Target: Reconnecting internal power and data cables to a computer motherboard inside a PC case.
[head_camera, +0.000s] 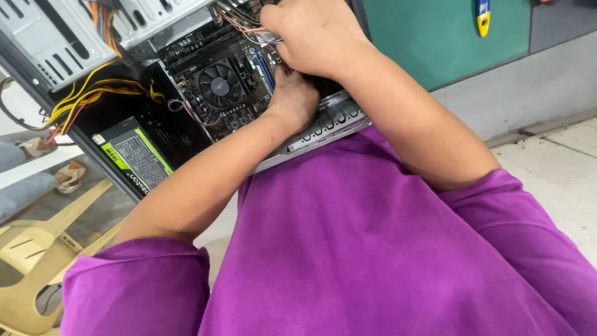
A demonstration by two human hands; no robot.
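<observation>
both hands work inside an open pc case [323, 134]: the left hand [293, 99], fingers curled down onto the motherboard [239, 102], sits at 4 o'clock of the cooler fan [219, 84]; the right hand [314, 34], at 2 o'clock, is closed over wires [239, 22]. the power supply [134, 155] lies at 8 o'clock.

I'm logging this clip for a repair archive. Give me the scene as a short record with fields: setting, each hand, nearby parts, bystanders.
setting: open computer case lying against a person in a purple shirt
left hand: left hand pressed into the motherboard edge, fingers hidden; grip cannot be told
right hand: right hand curled over the board's upper area by thin wires; what it grips is hidden
nearby parts: black cooler fan; power supply with green label; yellow and red cables
bystanders: sandalled feet at left, beside a tan plastic chair
</observation>
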